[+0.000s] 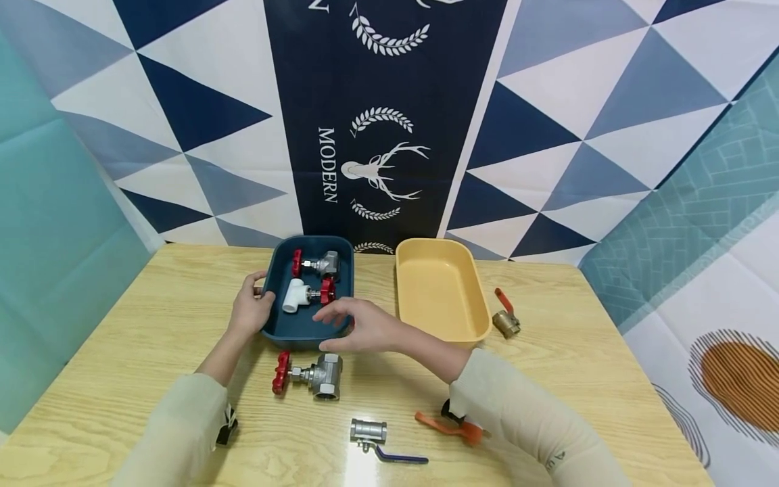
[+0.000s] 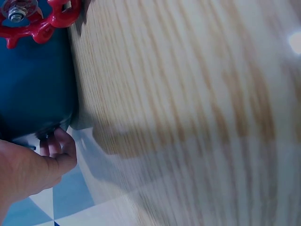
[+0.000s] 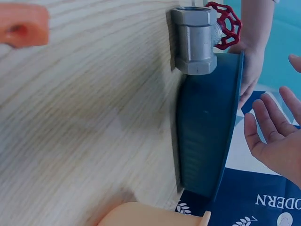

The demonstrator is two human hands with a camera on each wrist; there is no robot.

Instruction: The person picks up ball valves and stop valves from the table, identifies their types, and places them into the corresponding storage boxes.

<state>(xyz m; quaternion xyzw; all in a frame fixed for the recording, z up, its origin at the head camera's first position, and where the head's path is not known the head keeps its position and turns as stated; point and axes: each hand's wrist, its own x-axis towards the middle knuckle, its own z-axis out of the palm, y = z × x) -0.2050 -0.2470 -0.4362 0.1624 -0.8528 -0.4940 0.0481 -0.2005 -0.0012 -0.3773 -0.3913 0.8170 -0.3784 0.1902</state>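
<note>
My left hand (image 1: pixel 249 310) grips the left rim of a dark blue bin (image 1: pixel 301 329), its fingers outside the wall. In the bin lie a metal valve (image 1: pixel 329 262) with a red handwheel and a white tee-shaped valve (image 1: pixel 296 295), also with a red handwheel. Over the bin's near right corner hovers my right hand (image 1: pixel 370 326), fingers spread and holding nothing. The right wrist view shows that hand (image 3: pixel 280 136) above the rim. On the table just in front of the bin lies a larger metal valve (image 1: pixel 327 376) with a red handwheel.
A yellow bin (image 1: pixel 438 291) stands right of the blue one. Beyond it lies a brass ball valve (image 1: pixel 506 324) with a red lever. Nearer on the table are a ball valve (image 1: pixel 368 431) with a blue lever and an orange-handled piece (image 1: pixel 441 425), partly hidden by the right sleeve.
</note>
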